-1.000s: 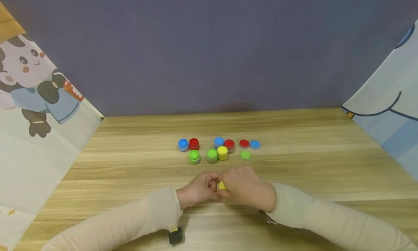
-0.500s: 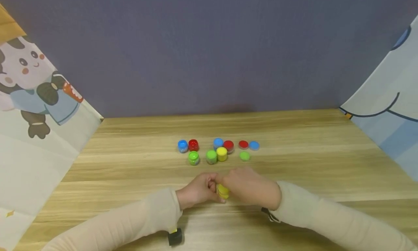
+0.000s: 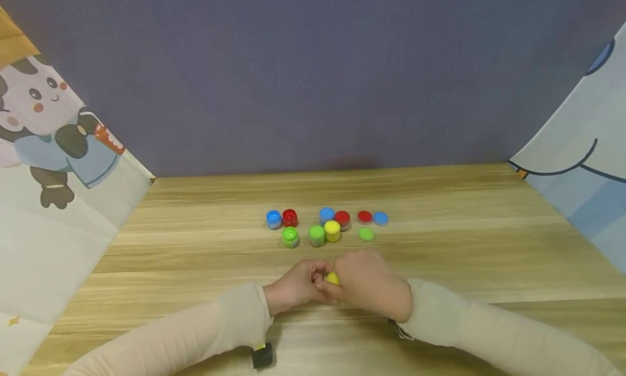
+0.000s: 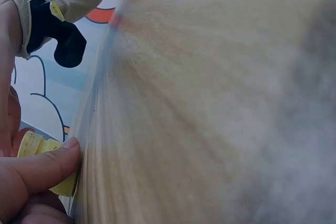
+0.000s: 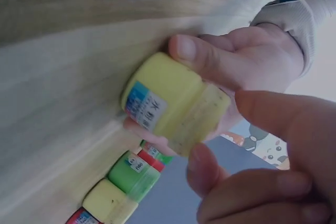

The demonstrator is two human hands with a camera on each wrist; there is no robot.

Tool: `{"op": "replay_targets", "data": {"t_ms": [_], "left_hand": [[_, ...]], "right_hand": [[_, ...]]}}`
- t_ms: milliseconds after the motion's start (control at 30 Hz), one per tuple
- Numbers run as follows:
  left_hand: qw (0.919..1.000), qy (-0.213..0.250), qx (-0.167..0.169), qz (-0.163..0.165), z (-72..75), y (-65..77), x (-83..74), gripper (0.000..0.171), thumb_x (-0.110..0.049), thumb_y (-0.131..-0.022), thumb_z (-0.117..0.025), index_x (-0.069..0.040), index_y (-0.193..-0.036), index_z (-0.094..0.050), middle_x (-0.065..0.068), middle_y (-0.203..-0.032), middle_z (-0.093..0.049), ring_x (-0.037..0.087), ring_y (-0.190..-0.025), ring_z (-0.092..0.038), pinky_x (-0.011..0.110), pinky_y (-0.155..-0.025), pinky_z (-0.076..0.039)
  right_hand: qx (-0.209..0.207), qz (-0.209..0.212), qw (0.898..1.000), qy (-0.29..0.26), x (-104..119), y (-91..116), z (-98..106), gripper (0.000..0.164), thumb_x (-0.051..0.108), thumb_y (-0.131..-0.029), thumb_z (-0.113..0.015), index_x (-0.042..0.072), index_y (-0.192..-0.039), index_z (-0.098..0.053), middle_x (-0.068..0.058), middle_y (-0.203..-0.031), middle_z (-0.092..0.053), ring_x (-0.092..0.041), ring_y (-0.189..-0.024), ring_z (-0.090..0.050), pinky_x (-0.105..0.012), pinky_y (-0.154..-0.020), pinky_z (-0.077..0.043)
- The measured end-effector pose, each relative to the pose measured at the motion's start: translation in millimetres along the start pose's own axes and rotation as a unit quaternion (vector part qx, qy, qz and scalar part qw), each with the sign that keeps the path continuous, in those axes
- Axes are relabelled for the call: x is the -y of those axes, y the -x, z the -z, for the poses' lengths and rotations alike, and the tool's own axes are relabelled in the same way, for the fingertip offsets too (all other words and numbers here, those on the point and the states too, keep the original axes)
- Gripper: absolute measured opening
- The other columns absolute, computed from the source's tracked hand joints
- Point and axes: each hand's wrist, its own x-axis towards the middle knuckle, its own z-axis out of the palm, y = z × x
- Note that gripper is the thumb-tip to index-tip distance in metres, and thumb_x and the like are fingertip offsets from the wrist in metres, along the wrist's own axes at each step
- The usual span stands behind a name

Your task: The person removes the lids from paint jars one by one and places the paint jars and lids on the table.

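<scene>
Near the front of the table, my left hand (image 3: pixel 300 281) grips a small yellow paint jar (image 5: pixel 163 95) around its body. The jar is tilted, and a printed label shows on its side in the right wrist view. My right hand (image 3: pixel 369 281) is at the jar's lid (image 5: pixel 199 121), its thumb and forefinger on either side of the rim. From the head view only a patch of yellow shows between the hands. In the left wrist view the left thumb (image 4: pixel 50 169) lies across the jar.
Beyond the hands stand open blue (image 3: pixel 274 219), red (image 3: pixel 289 218) and green (image 3: pixel 290 237) jars. Lidded blue (image 3: pixel 326 215), red (image 3: pixel 342 219), green (image 3: pixel 317 236) and yellow (image 3: pixel 332 231) jars cluster beside them. Loose red (image 3: pixel 364 217), blue (image 3: pixel 381 218) and green (image 3: pixel 367 234) lids lie rightward.
My right hand turned back, baring more of the yellow jar half a second ago, and now covers most of it again. The left hand has stayed put; the other jars and lids are unmoved.
</scene>
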Motion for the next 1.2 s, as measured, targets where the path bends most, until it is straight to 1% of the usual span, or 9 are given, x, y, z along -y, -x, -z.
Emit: {"op": "replay_targets", "data": {"t_ms": [300, 567, 700, 900, 1033, 1200], "left_hand": [[1.0, -0.003, -0.004, 0.002, -0.3, -0.1, 0.3, 0.031, 0.007, -0.07, -0.076, -0.003, -0.097, -0.064, -0.001, -0.058, -0.049, 0.008, -0.053, -0.043, 0.018, -0.052, -0.036], [1.0, 0.006, 0.003, 0.004, -0.2, 0.6, -1.1, 0.032, 0.009, -0.07, -0.074, -0.002, -0.097, -0.063, -0.001, -0.057, -0.05, 0.007, -0.051, -0.043, 0.018, -0.052, -0.036], [1.0, 0.004, 0.003, 0.003, -0.1, 0.7, -1.2, 0.032, 0.01, -0.07, -0.075, -0.002, -0.098, -0.063, -0.001, -0.056, -0.048, 0.007, -0.051, -0.041, 0.018, -0.051, -0.035], [1.0, 0.008, 0.005, 0.002, 0.0, 1.7, -2.0, 0.033, 0.009, -0.07, -0.075, -0.001, -0.099, -0.063, -0.001, -0.058, -0.048, 0.007, -0.052, -0.041, 0.017, -0.051, -0.035], [0.9999, 0.006, 0.008, 0.0, 0.4, 1.9, -1.7, 0.033, 0.008, -0.07, -0.075, -0.002, -0.1, -0.063, -0.001, -0.057, -0.048, 0.007, -0.051, -0.039, 0.017, -0.049, -0.033], [0.9999, 0.003, 0.01, -0.001, 0.6, 2.3, -1.5, 0.034, 0.007, -0.07, -0.075, -0.002, -0.1, -0.063, -0.001, -0.057, -0.047, 0.007, -0.05, -0.039, 0.018, -0.048, -0.031]], "right_hand": [[-0.019, 0.002, 1.0, 0.017, 0.1, -1.0, -4.7, 0.055, 0.045, -0.086, -0.063, 0.018, -0.049, -0.033, 0.009, -0.045, -0.023, -0.003, -0.039, -0.022, -0.017, -0.037, -0.015], [-0.036, 0.008, 0.998, 0.058, 1.0, -0.5, -6.4, 0.056, 0.048, -0.086, -0.062, 0.019, -0.049, -0.031, 0.01, -0.044, -0.019, -0.002, -0.039, -0.02, -0.016, -0.036, -0.014], [-0.022, 0.016, 0.998, 0.055, 0.2, -0.7, -4.8, 0.054, 0.043, -0.086, -0.064, 0.017, -0.05, -0.034, 0.009, -0.044, -0.025, -0.003, -0.04, -0.023, -0.017, -0.037, -0.017], [0.026, 0.016, 0.999, 0.011, -1.7, -2.0, -0.1, 0.044, 0.033, -0.082, -0.068, 0.017, -0.052, -0.041, 0.008, -0.047, -0.034, -0.003, -0.042, -0.03, -0.017, -0.038, -0.022], [0.048, 0.014, 0.999, -0.01, -3.2, -2.4, 4.1, 0.039, 0.031, -0.08, -0.072, 0.015, -0.057, -0.045, 0.006, -0.051, -0.04, -0.006, -0.045, -0.034, -0.019, -0.039, -0.028], [0.071, 0.019, 0.997, -0.028, -5.0, -3.3, 8.7, 0.034, 0.029, -0.077, -0.076, 0.013, -0.061, -0.049, 0.005, -0.054, -0.042, -0.008, -0.049, -0.037, -0.021, -0.044, -0.032]]}}
